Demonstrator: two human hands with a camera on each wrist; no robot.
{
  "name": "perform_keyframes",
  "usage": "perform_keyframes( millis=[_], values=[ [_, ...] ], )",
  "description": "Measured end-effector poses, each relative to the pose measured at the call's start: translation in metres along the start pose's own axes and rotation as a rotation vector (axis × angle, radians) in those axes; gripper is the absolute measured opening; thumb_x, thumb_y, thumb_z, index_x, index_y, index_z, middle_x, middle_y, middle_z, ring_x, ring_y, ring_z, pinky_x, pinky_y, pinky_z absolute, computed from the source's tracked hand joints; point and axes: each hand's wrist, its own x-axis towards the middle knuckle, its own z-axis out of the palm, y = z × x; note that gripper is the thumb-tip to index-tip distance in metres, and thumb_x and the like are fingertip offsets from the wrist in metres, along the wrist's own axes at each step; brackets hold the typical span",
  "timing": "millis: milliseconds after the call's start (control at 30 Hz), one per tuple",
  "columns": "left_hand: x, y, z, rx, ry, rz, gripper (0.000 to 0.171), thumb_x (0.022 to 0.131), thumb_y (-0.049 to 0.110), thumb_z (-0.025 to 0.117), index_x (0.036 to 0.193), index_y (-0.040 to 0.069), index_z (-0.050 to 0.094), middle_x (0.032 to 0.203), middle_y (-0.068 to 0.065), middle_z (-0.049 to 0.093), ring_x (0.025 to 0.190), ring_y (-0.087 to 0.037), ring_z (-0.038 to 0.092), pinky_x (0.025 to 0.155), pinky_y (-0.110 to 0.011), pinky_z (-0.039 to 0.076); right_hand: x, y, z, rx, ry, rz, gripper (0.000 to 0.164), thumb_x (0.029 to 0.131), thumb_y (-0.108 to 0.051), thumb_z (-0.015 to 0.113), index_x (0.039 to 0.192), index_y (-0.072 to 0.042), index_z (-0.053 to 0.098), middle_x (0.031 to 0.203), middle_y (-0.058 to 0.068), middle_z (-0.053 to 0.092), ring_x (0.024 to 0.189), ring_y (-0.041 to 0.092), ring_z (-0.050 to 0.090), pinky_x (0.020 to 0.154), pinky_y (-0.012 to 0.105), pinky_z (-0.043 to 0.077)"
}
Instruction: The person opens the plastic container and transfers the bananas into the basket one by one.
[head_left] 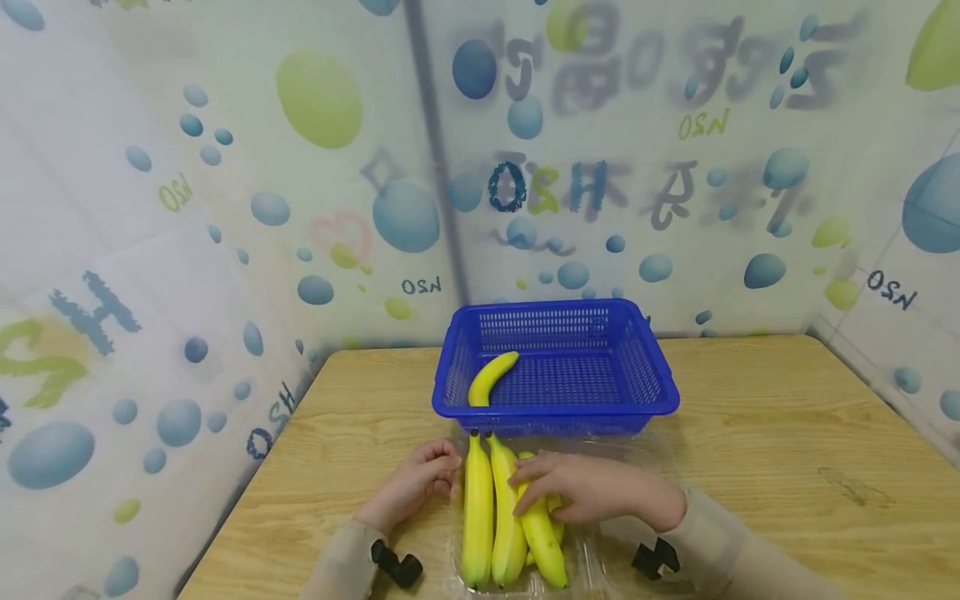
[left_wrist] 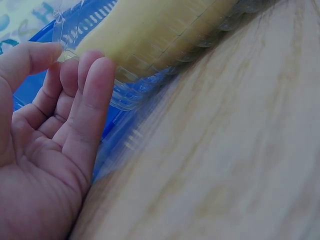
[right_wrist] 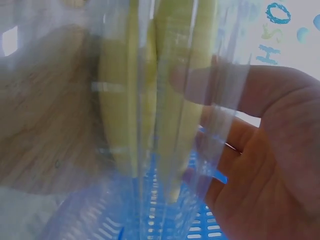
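One banana (head_left: 542, 537) lies beneath the right grip (head_left: 583, 486).

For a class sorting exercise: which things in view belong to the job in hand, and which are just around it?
Belongs, it seems:
left hand, pinching the clear tray
right hand, on the bananas
blue basket, with one banana

Just around:
wooden table
printed wall sheet
black wrist fittings

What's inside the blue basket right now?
One banana shows, at the left side of the blue basket. Its near end is hidden behind the front rim, as is the floor just inside that wall, so I can't tell what lies there.
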Motion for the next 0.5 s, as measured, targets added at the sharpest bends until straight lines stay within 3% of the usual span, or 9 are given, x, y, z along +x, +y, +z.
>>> perform_keyframes(
  millis=[200, 500],
  values=[
    [0.0004, -0.0014, -0.0005, -0.004, 0.006, 0.000, 0.011, 0.097, 0.006, 0.050, 0.088, 0.011, 0.052, 0.077, -0.001, 0.055, 0.065, -0.010, 0.059, 0.062, -0.025, 0.053, 0.0002, 0.0028, 0.0034, -0.041, 0.012, -0.014, 0.050, 0.079, 0.003, 0.070, 0.122, -0.022, 0.066, 0.136, 0.005, 0.055, 0.130, 0.029, 0.046, 0.108, 0.046, 0.034],
    [-0.0001, -0.0001, -0.0006, -0.005, 0.012, -0.010, 0.010, 0.097, 0.007, 0.051, 0.089, 0.012, 0.053, 0.079, 0.001, 0.054, 0.067, -0.009, 0.058, 0.063, -0.025, 0.053, -0.0003, 0.0036, 0.0050, -0.049, 0.051, -0.036, 0.045, 0.082, -0.001, 0.071, 0.120, -0.023, 0.065, 0.137, 0.006, 0.054, 0.129, 0.030, 0.047, 0.107, 0.041, 0.037]
  ],
)
